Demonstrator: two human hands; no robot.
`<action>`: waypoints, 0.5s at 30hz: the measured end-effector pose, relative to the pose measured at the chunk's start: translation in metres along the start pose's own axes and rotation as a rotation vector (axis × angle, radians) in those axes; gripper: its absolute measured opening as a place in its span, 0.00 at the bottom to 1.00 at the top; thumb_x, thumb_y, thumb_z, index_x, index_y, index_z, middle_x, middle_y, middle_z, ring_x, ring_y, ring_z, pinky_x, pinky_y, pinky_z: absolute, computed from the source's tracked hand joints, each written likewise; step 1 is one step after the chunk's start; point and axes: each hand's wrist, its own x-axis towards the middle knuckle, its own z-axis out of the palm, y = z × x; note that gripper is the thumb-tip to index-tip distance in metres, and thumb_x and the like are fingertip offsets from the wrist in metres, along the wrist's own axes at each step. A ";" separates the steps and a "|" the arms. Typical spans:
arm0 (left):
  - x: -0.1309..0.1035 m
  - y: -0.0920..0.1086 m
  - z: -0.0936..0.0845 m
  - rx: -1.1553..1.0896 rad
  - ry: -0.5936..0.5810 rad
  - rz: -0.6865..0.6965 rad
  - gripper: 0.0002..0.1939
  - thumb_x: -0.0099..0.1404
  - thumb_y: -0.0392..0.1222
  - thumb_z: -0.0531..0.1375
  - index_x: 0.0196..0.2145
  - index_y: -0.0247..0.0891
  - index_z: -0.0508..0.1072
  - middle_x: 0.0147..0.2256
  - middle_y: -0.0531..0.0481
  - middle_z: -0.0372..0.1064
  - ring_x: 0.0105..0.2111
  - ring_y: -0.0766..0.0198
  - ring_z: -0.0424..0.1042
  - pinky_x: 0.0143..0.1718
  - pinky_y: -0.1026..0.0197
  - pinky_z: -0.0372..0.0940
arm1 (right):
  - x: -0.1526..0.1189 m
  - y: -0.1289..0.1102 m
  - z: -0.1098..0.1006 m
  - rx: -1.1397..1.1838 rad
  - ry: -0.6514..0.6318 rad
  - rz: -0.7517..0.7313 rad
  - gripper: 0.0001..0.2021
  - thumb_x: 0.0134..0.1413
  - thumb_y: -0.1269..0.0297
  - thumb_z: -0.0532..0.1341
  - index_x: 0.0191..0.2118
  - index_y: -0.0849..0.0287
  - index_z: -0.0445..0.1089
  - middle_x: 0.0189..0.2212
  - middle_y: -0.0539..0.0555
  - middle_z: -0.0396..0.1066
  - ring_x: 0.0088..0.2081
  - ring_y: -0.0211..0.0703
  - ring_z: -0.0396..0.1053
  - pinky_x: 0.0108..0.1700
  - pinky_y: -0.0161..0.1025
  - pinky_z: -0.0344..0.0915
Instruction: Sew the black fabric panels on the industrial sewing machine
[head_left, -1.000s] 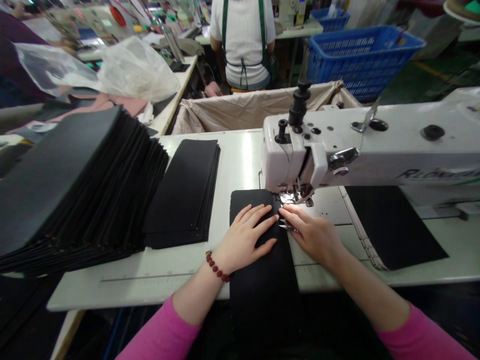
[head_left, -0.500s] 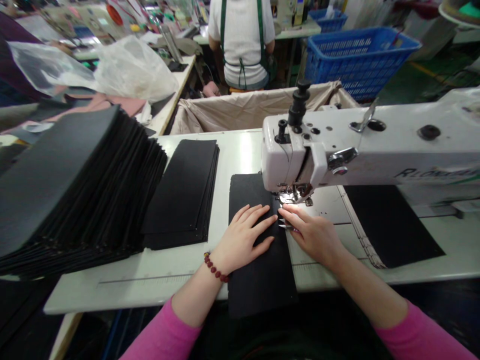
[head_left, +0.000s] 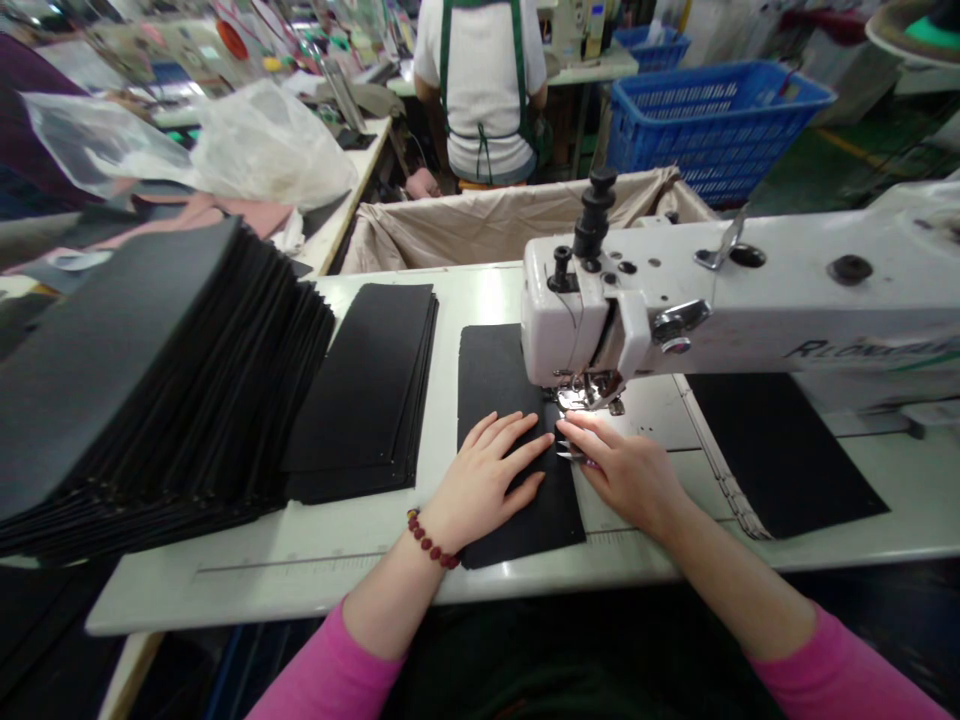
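Note:
A black panel (head_left: pixel 495 370), leather-like and flat, lies on the white sewing table with its right edge at the presser foot (head_left: pixel 576 398) of the sewing machine (head_left: pixel 720 310). My left hand (head_left: pixel 495 475) rests on it, fingers spread and palm down. Beside the panel's right edge, just in front of the foot, is my right hand (head_left: pixel 626 465). Small thread snips (head_left: pixel 571 454) are tucked under its fingers, blades pointing left; their handles are mostly hidden. The right fingertips reach close to the lit needle area.
Left stand a tall pile of black panels (head_left: pixel 180 390) and a lower stack (head_left: pixel 367 380). More panels (head_left: pixel 780 450) lie right of the needle, under the machine arm. Behind the table are a cloth-lined bin (head_left: pixel 450 225), a blue basket (head_left: pixel 720 125) and a seated person (head_left: pixel 484 90).
The black panel has slid forward, away from me, past the presser foot; its near edge now lies on the tabletop instead of overhanging. Both hands have stayed in nearly the same place.

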 end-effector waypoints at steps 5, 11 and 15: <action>0.000 -0.001 0.002 0.003 0.015 0.003 0.22 0.70 0.42 0.55 0.61 0.46 0.63 0.63 0.47 0.55 0.63 0.54 0.54 0.66 0.44 0.47 | 0.000 0.000 0.000 -0.016 0.006 -0.006 0.23 0.63 0.65 0.54 0.63 0.50 0.60 0.62 0.50 0.61 0.43 0.43 0.74 0.38 0.39 0.69; 0.000 -0.004 0.005 0.003 0.035 0.009 0.22 0.70 0.40 0.55 0.60 0.46 0.63 0.63 0.47 0.56 0.63 0.54 0.55 0.66 0.43 0.48 | 0.000 0.001 0.001 0.007 0.022 -0.018 0.22 0.63 0.65 0.54 0.63 0.50 0.60 0.62 0.51 0.61 0.46 0.44 0.73 0.40 0.39 0.69; 0.000 -0.005 0.007 -0.002 0.047 -0.004 0.21 0.71 0.40 0.54 0.60 0.46 0.64 0.62 0.48 0.57 0.63 0.55 0.55 0.66 0.45 0.48 | 0.001 0.001 0.002 0.015 0.022 -0.019 0.22 0.63 0.65 0.53 0.62 0.50 0.60 0.62 0.50 0.61 0.47 0.44 0.72 0.40 0.39 0.69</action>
